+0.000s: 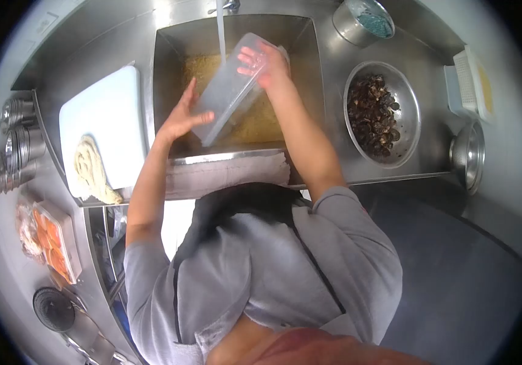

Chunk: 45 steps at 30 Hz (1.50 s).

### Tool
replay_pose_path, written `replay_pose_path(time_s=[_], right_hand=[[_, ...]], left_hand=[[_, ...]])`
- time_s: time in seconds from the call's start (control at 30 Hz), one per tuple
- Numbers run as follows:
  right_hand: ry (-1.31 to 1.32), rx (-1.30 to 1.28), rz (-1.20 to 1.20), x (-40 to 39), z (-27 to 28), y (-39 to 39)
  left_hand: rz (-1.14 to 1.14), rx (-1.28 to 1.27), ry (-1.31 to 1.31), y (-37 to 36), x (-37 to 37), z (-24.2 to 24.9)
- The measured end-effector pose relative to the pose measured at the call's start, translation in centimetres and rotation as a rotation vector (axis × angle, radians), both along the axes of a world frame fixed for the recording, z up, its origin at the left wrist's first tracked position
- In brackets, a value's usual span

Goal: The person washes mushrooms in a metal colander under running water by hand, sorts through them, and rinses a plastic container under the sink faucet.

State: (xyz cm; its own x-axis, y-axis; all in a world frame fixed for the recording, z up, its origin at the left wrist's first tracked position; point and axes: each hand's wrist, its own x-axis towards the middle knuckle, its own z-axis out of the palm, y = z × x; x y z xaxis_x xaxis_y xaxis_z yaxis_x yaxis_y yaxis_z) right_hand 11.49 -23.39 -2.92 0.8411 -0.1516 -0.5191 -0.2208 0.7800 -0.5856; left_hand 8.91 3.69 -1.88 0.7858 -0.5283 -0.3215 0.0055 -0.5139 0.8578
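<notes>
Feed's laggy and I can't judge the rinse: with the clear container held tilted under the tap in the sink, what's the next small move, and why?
Probably tip the clear plastic container a little further so the water drains out of its lower end. The stream from the tap lands at its upper end, the right hand grips that top edge and the left hand steadies the lower side, so it already slants down into the sink.

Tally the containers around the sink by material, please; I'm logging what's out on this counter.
Clear plastic container, held under the running tap by the left hand and right hand: 1
Metal bowls: 2, one full of dark mushrooms, one at the right edge
Metal pot: 1
White plastic trays: 1 stack
Total: 5
</notes>
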Motion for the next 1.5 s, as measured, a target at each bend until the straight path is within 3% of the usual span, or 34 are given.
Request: replay_pose_path(time_s=[0.13, 0.2, 0.3, 0.4, 0.47, 0.53, 0.57, 0.6, 0.67, 0.77, 0.83, 0.9, 1.1, 1.2, 1.3, 1.4, 1.5], right_hand=[[-0.115, -0.425, 0.144, -2.7, 4.0, 4.9], [-0.320, -0.731, 0.342, -3.9, 2.2, 6.8], [-0.644, -1.037, 0.605, -5.8, -2.0, 8.7], [-0.582, -1.472, 1.079, -8.1, -1.0, 9.3], [-0.609, -1.570, 1.188, -9.7, 0.8, 9.3], [-0.733, -1.663, 1.185, -10.5, 0.7, 9.1], [-0.730, -1.676, 1.203, -10.7, 0.2, 8.8], [-0.728, -1.691, 1.221, -10.7, 0.8, 8.4], [-0.677, -1.631, 1.333, -10.6, 3.7, 7.6], [-0.616, -1.005, 1.039, -8.6, 0.2, 6.1], [-0.363, -1.018, 0.852, -5.2, -0.2, 4.8], [0.068, -0.593, 0.363, -1.1, -0.5, 4.6], [0.112, -0.552, 0.618, 4.8, -5.2, 6.8], [-0.017, -1.430, 0.918, 5.2, -5.9, 9.0], [-0.904, -2.078, 1.023, -0.1, -7.0, 11.4], [-1.046, -1.687, 1.612, 0.8, -5.6, 9.8], [-0.167, -2.050, 1.545, 3.1, -3.9, 7.0]], left_hand=[[0.183, -0.291, 0.152, -1.1, 2.9, 1.5], [0.290, -0.404, 0.253, -1.5, 4.8, 1.8], [0.267, -0.381, 0.342, -1.6, 6.9, 3.1], [0.248, -0.140, 0.357, -2.1, 5.8, 6.1], [0.259, 0.017, 0.382, -1.7, 5.5, 5.2], [0.375, -0.030, 0.462, -1.4, 4.2, 2.7], [0.434, -0.054, 0.503, -1.3, 3.5, 1.6], [0.519, -0.326, 0.532, -1.5, 2.6, 1.4], [0.528, -0.452, 0.510, -0.4, 2.6, -2.4], [0.618, -0.651, 0.445, 0.2, 1.8, -3.5], [0.629, -0.702, 0.492, 0.5, 1.3, -4.7], [0.662, -0.672, 0.519, -0.1, 0.6, -4.1], [0.688, -0.688, 0.672, -0.1, 0.9, -4.2], [0.675, -0.679, 0.796, 0.9, 1.0, -6.0], [0.658, -0.713, 0.888, 1.2, 1.4, -7.6], [0.687, -0.707, 0.903, 1.6, 1.3, -7.9], [0.674, -0.600, 0.933, 0.6, 0.3, -6.7]])
